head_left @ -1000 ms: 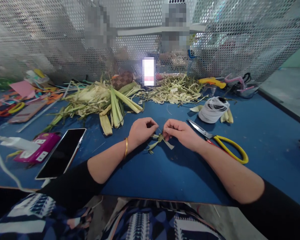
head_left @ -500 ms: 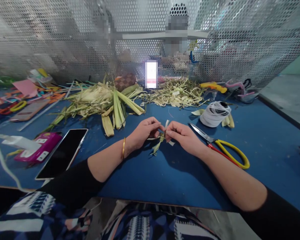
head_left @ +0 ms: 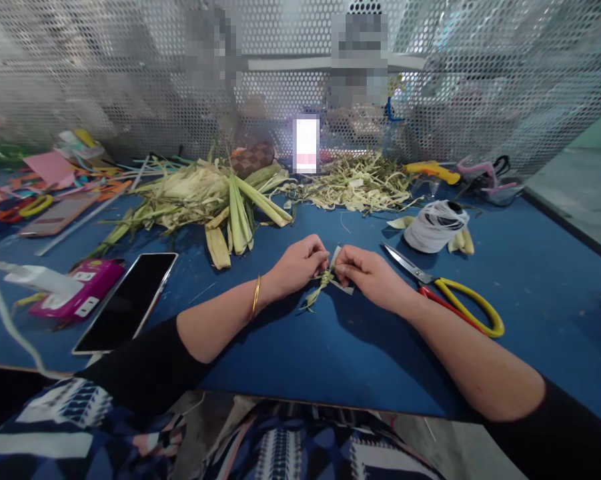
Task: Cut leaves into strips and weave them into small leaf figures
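Note:
Over the middle of the blue table, my left hand [head_left: 304, 265] and my right hand [head_left: 363, 272] are close together, both closed in a pinch. Between them is a small braid of corn husk strips [head_left: 324, 280], its loose, frayed tail hanging toward me. Each hand grips strips of this husk at the braid's upper end; the fingertips hide exactly where. A pale strip end [head_left: 344, 288] sticks out below my right fingers, and another rises above them. Right of my right hand lie scissors [head_left: 425, 275] with yellow and red handles, blades partly apart.
Husk leaves [head_left: 195, 193] and a heap of thin husk strips [head_left: 360, 183] lie at the back, before a perforated metal screen [head_left: 290, 87]. A white twine spool [head_left: 433, 228] stands right. A phone [head_left: 130, 300] and a purple power block [head_left: 87, 287] lie left. Someone sits beyond the screen.
My fingers have drawn in tighter around the husk strips, with the left fingers now curled. More of the braid's knot shows between the hands. The whole view has shifted slightly.

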{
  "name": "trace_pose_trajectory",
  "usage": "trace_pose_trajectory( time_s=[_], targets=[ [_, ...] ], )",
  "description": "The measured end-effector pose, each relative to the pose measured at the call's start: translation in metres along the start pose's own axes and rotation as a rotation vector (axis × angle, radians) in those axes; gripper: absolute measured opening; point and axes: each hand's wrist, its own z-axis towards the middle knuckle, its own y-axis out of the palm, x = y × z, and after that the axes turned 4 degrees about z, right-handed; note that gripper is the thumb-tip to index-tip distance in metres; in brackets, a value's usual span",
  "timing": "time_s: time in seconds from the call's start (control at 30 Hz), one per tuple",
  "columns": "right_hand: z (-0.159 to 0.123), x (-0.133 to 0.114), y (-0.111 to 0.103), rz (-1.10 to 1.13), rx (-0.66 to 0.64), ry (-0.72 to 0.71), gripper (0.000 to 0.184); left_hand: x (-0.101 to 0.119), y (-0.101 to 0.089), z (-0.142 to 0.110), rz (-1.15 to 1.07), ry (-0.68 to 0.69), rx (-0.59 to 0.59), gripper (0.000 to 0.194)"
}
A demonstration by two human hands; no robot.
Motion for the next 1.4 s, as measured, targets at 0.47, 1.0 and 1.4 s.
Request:
trace_pose_trajectory(
  time_s=[0.47, 1.0, 1.4],
  targets=[
    [0.005, 0.002, 0.006, 0.359, 0.094, 0.131, 0.016, 0.000, -0.001, -0.003, 0.225, 0.210, 0.207, 0.012],
    [0.002, -0.014, 0.000, 0.878, 0.422, 0.229, 0.021, 0.018, 0.003, -0.016, -0.405, -0.203, -0.023, 0.039],
    [-0.002, -0.021, 0.004, 0.876, 0.392, 0.223, 0.027, 0.026, -0.001, -0.019, -0.592, -0.334, -0.060, 0.028]
  ],
)
